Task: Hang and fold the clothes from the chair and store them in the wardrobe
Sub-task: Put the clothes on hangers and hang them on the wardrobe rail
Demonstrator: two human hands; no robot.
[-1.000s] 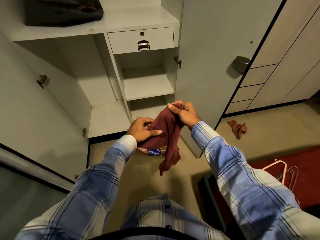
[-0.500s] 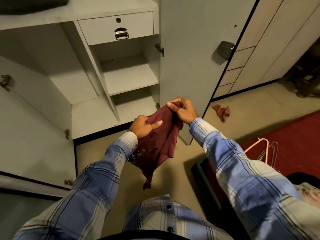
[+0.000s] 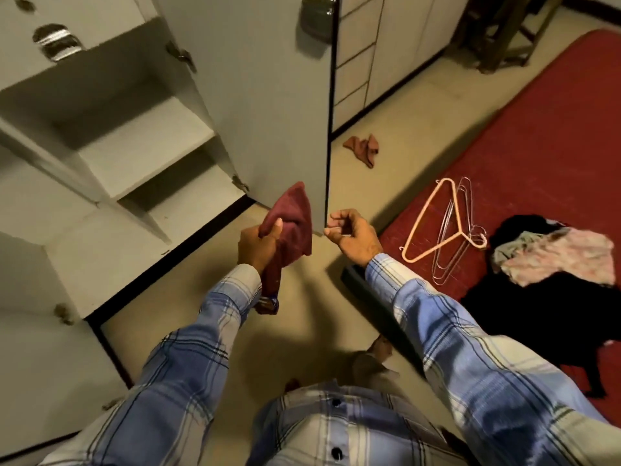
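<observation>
Head view: the right hand [image 3: 353,235] has let go of the maroon cloth [image 3: 290,223], which both hands pinched half a second ago; it now hangs free just right of the cloth, fingers loosely curled round nothing. The left hand [image 3: 258,245] alone grips the cloth at centre frame, bunched, its top poking above the fist and its tail hanging past the sleeve. The view has also swung right and down, bringing in the red mat [image 3: 524,156] at right. This suggests the fold is finished or dropped, and the freed hand is probably headed for the next thing. The wardrobe [image 3: 141,142] fills the upper left, its door [image 3: 268,95] standing open at top centre, pale shelves bare where visible. On the mat lie a pink hanger [image 3: 433,227] over some wire hangers [image 3: 453,250], and at far right a heap of clothes [image 3: 554,260], pink and grey on black. A small rust rag [image 3: 363,149] lies on the beige floor [image 3: 201,297] near the door's foot. Chair legs seem to show at upper right, blurred.
</observation>
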